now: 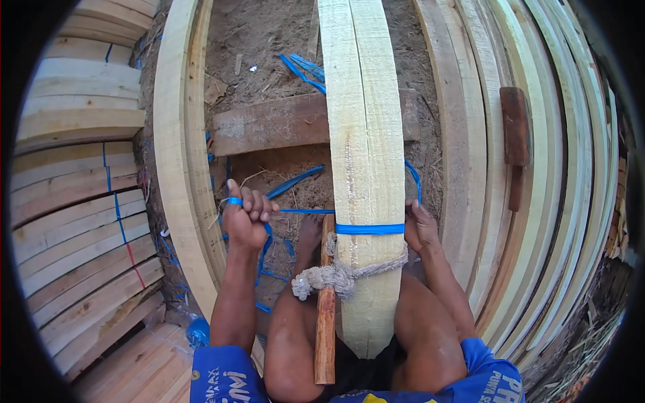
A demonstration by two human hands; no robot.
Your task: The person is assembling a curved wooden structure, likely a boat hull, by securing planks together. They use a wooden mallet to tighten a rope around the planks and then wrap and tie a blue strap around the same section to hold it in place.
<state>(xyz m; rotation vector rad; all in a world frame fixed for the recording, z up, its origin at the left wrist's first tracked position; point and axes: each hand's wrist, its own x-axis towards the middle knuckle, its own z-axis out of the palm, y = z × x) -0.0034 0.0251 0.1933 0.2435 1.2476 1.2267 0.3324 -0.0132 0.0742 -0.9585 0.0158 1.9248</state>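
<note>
Two pale planks [366, 154] lie side by side lengthwise in front of me, their near end between my knees. A flat blue plastic strap [369, 230] crosses their top. My left hand [247, 213] is closed on the strap to the left of the planks, with a turn of it round a finger, and the stretch to the planks is taut. At their right edge my right hand [421, 227] pinches the strap, whose loose end curls up. Nearer me, a thick grey rope [332, 279] goes round the planks and is knotted about a wooden stick [325, 336].
A wooden crosspiece [269, 124] lies beneath the planks. Long boards [178, 134] run along the left, with stacked lumber [87, 228] beyond. More boards [463, 134] line the right, a brown wooden tool [514, 127] resting on them. Blue strap scraps [306, 70] litter the dirt.
</note>
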